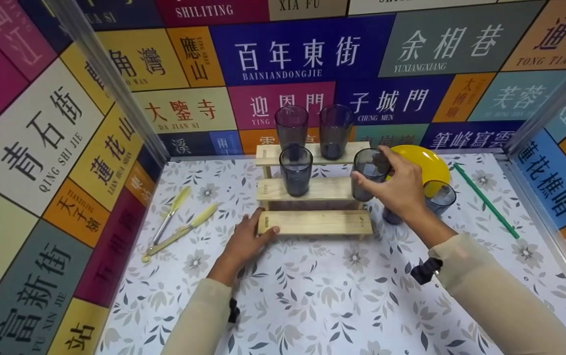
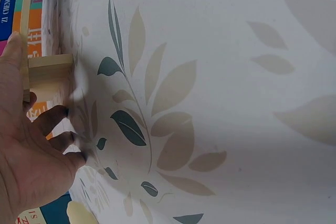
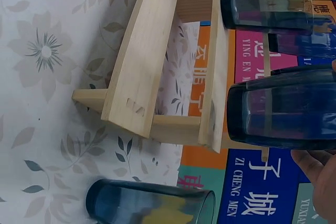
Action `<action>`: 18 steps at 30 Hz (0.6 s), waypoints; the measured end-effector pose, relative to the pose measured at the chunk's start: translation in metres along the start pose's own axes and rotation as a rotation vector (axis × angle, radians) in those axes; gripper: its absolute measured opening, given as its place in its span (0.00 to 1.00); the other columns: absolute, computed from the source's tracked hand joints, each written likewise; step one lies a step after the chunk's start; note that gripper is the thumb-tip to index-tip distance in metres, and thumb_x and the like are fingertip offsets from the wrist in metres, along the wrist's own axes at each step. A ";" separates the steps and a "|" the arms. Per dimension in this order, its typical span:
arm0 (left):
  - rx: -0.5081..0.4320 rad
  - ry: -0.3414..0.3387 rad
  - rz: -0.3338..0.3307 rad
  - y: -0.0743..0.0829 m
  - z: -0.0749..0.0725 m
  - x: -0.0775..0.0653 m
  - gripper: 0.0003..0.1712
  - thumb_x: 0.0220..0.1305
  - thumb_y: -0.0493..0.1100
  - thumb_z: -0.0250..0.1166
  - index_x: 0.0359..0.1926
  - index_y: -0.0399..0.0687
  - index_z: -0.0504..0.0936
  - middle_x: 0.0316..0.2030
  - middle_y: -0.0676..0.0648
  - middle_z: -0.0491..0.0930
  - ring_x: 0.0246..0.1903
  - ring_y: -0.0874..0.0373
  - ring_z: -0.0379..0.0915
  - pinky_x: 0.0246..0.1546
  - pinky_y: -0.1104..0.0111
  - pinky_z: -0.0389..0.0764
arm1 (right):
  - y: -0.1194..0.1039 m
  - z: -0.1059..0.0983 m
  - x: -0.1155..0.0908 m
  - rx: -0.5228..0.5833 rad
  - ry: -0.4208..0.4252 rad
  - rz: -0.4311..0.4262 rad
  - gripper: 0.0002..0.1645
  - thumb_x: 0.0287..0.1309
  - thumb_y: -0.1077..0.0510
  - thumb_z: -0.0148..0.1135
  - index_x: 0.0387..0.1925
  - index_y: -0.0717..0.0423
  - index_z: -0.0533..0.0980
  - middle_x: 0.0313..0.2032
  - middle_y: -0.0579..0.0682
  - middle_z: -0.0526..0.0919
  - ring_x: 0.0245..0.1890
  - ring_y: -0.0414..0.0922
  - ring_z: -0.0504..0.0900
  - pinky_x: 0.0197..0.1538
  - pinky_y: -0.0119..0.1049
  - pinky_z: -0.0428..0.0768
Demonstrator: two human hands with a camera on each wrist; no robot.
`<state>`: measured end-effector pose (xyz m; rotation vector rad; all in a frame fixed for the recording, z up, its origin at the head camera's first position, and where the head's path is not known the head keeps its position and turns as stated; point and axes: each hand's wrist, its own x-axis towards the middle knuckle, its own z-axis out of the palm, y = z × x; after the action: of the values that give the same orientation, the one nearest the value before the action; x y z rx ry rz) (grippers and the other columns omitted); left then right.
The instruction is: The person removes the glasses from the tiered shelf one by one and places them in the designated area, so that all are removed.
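Observation:
A three-step wooden rack (image 1: 315, 223) stands on the table. My left hand (image 1: 247, 241) grips the left end of its lowest step, thumb on the board's top. My right hand (image 1: 404, 185) holds a dark tinted drinking glass (image 1: 369, 175) between thumb and fingers, upright at the right end of the middle step. In the right wrist view this glass (image 3: 283, 111) has its base at the step; whether it bears weight there I cannot tell. Another such glass (image 1: 296, 172) stands on the middle step's left, and two glasses (image 1: 291, 128) occupy the top step.
Right of the rack, a glass (image 1: 441, 198) stands on the table; another (image 1: 392, 216) is partly hidden by my right hand. Behind them lies a yellow plate (image 1: 423, 160). A green stick (image 1: 486, 200) lies farther right, tongs (image 1: 179, 224) at left. Printed panels (image 1: 307, 54) enclose the back and sides.

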<state>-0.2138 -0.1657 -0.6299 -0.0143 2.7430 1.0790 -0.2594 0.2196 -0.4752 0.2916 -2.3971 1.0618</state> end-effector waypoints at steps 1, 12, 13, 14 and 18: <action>-0.002 0.001 0.000 0.000 0.000 0.000 0.55 0.72 0.80 0.61 0.90 0.66 0.55 0.87 0.29 0.54 0.86 0.26 0.49 0.79 0.28 0.63 | 0.001 -0.002 -0.001 -0.001 0.001 0.002 0.48 0.51 0.43 0.90 0.68 0.61 0.83 0.46 0.64 0.92 0.36 0.54 0.84 0.40 0.26 0.72; -0.015 -0.006 -0.011 0.001 0.000 -0.001 0.56 0.72 0.80 0.61 0.90 0.65 0.55 0.87 0.28 0.52 0.86 0.26 0.48 0.80 0.29 0.61 | 0.012 -0.019 -0.012 -0.048 0.018 -0.017 0.49 0.49 0.44 0.91 0.68 0.60 0.83 0.50 0.63 0.92 0.40 0.56 0.86 0.43 0.33 0.74; -0.016 -0.009 -0.015 0.001 0.000 -0.001 0.56 0.72 0.81 0.61 0.90 0.66 0.54 0.87 0.29 0.52 0.86 0.27 0.48 0.81 0.29 0.60 | 0.013 -0.020 -0.013 -0.046 0.021 -0.019 0.48 0.48 0.44 0.91 0.67 0.60 0.83 0.50 0.63 0.92 0.39 0.55 0.86 0.42 0.33 0.73; -0.017 -0.011 -0.016 0.001 0.000 -0.001 0.56 0.72 0.81 0.61 0.90 0.66 0.54 0.87 0.29 0.52 0.87 0.27 0.48 0.81 0.29 0.60 | 0.014 -0.021 -0.014 -0.046 0.023 -0.022 0.47 0.48 0.44 0.91 0.67 0.61 0.84 0.49 0.62 0.92 0.39 0.55 0.86 0.42 0.31 0.73; -0.015 -0.003 -0.003 0.001 0.000 -0.002 0.56 0.72 0.80 0.61 0.90 0.65 0.55 0.87 0.28 0.53 0.86 0.26 0.48 0.80 0.29 0.60 | 0.017 -0.025 -0.017 -0.050 0.019 -0.029 0.46 0.48 0.44 0.91 0.65 0.61 0.84 0.47 0.62 0.92 0.39 0.55 0.86 0.41 0.32 0.74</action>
<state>-0.2125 -0.1651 -0.6284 -0.0190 2.7315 1.0983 -0.2423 0.2492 -0.4803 0.2964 -2.3909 0.9864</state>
